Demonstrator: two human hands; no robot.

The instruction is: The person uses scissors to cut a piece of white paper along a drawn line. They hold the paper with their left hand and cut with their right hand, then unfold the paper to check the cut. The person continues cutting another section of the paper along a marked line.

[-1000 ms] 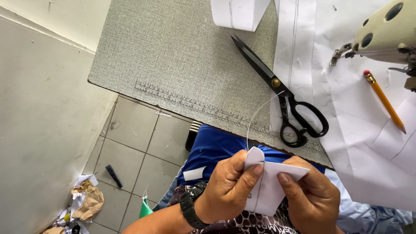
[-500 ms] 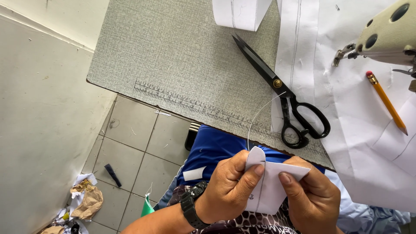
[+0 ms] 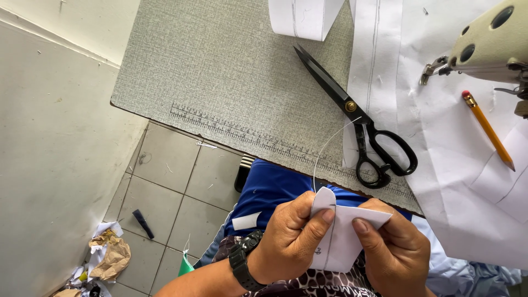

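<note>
While both hands work low over the lap, I see the left hand (image 3: 289, 239) pinching the rounded top of a small white fabric piece (image 3: 338, 239) between thumb and forefinger, closed tight on it. The right hand (image 3: 393, 250) clamps the opposite pointed corner, so the piece stays taut between them, below the table edge. A thin white thread (image 3: 324, 151) arcs up from the piece toward the gray table (image 3: 220, 71), probably fed from the sewing machine (image 3: 492, 36). Black scissors (image 3: 357, 115) lie shut near the edge, within reach, partly on white cloth (image 3: 451, 154); a pencil (image 3: 488, 129) rests there too.
</note>
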